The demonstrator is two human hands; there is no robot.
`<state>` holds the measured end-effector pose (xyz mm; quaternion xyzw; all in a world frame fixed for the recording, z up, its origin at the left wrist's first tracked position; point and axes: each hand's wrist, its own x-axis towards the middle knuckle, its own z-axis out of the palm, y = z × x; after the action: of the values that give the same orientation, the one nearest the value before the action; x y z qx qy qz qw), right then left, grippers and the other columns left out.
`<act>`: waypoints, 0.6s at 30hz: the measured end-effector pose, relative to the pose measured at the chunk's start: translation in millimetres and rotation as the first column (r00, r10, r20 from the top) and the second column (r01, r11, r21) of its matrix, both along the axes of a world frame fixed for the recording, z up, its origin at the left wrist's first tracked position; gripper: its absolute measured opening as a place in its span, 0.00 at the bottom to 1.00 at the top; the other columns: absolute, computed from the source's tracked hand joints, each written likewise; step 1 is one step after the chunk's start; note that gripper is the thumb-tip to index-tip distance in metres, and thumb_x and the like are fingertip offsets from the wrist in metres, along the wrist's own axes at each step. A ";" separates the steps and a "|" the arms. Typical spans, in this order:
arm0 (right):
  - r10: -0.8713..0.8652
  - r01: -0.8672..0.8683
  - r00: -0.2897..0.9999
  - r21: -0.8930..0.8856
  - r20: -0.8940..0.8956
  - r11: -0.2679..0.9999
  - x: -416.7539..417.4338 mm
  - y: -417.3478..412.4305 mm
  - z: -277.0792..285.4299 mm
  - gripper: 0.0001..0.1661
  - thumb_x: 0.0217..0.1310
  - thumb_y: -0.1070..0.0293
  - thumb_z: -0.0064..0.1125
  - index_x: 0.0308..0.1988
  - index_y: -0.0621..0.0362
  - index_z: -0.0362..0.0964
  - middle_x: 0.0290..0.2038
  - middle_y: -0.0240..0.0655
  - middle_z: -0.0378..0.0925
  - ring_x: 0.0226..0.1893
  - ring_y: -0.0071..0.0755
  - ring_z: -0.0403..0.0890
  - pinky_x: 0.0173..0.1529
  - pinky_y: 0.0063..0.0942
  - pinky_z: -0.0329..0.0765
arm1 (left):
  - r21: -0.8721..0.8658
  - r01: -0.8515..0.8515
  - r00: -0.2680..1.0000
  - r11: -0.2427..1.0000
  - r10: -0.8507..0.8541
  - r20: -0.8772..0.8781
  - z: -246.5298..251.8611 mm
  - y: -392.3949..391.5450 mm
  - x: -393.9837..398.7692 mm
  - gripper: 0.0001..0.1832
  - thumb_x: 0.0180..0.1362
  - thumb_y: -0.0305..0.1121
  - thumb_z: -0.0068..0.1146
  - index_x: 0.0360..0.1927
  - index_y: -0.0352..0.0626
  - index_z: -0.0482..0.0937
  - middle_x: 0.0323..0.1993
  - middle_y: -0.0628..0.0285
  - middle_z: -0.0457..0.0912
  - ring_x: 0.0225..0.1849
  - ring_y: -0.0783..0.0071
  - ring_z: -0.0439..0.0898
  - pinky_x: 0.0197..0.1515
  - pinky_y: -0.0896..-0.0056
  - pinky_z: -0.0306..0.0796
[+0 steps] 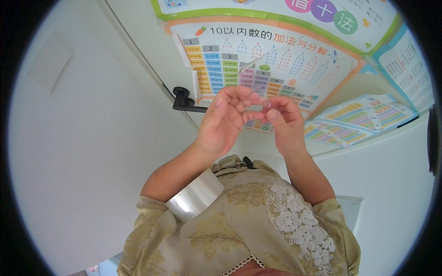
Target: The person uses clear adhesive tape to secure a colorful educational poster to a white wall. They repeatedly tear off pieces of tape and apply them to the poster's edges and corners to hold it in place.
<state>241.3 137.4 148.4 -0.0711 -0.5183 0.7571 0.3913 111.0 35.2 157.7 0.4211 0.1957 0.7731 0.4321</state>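
Observation:
Both hands are raised in front of a wall poster, their fingertips meeting around a small piece of clear film [268, 104], which looks like clear tape. My right hand [288, 126] pinches it between thumb and fingers. Turned palm towards me, my left hand [222, 120] has curved fingers whose tips touch the film's left side; its exact outline is hard to see. A wide roll of tape [195, 196] sits at my left forearm near the elbow; whether it goes right round the arm is hidden. Behind the hands, the sums poster [276, 45] has a torn or creased streak across it.
A black door handle [188, 101] juts out just left of the hands, on the pale door. Another poster [276, 10] overlaps above. More charts [359, 119] hang at right, one with a lifted lower edge. A pale patch [50, 63] shows at far left.

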 end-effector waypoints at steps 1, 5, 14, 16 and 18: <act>0.017 -0.017 1.000 0.013 0.009 1.000 0.5 0.1 1.3 0.06 0.63 0.75 0.58 0.41 0.59 0.71 0.37 0.28 0.75 0.36 0.21 0.77 0.41 0.22 0.75 | 0.001 0.000 1.000 1.000 0.000 -0.011 0.0 1.0 0.6 0.32 0.68 0.60 0.30 0.56 0.41 0.67 0.57 0.57 0.73 0.62 0.58 0.69 0.58 0.48 0.66; -0.002 0.002 1.000 -0.002 -0.029 1.000 -0.8 6.8 -5.7 0.06 0.62 0.75 0.58 0.41 0.59 0.71 0.38 0.29 0.75 0.37 0.21 0.77 0.41 0.22 0.75 | -0.007 -0.012 0.999 1.000 0.012 -0.052 0.5 4.0 2.6 0.32 0.67 0.61 0.34 0.56 0.41 0.67 0.57 0.56 0.72 0.62 0.59 0.68 0.58 0.48 0.66; -0.030 0.029 1.000 0.041 0.001 0.999 18.5 29.1 7.5 0.08 0.64 0.70 0.58 0.42 0.59 0.71 0.39 0.32 0.77 0.38 0.24 0.78 0.43 0.24 0.76 | -0.019 -0.122 0.988 0.992 0.120 -0.100 3.5 11.0 19.2 0.33 0.66 0.61 0.36 0.58 0.40 0.65 0.58 0.54 0.70 0.63 0.59 0.67 0.58 0.50 0.66; -0.008 0.003 0.998 0.071 0.068 0.997 22.1 34.4 3.7 0.08 0.64 0.71 0.59 0.43 0.59 0.71 0.39 0.32 0.77 0.38 0.24 0.78 0.44 0.24 0.76 | -0.002 -0.107 0.990 0.994 0.106 -0.092 3.8 14.5 27.3 0.34 0.66 0.61 0.35 0.58 0.40 0.65 0.59 0.54 0.70 0.63 0.60 0.67 0.58 0.50 0.66; 0.049 -0.051 0.997 0.026 0.058 0.998 23.2 29.7 5.5 0.09 0.64 0.71 0.59 0.43 0.59 0.71 0.39 0.32 0.77 0.38 0.25 0.78 0.45 0.24 0.76 | 0.011 -0.115 0.990 0.993 0.115 -0.078 2.9 17.6 36.0 0.34 0.66 0.61 0.35 0.59 0.40 0.64 0.59 0.53 0.70 0.63 0.60 0.67 0.59 0.51 0.65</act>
<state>264.5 167.1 153.9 -0.0742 -0.5414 0.7571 0.3580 147.0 52.7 160.7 0.4406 0.2338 0.7803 0.3773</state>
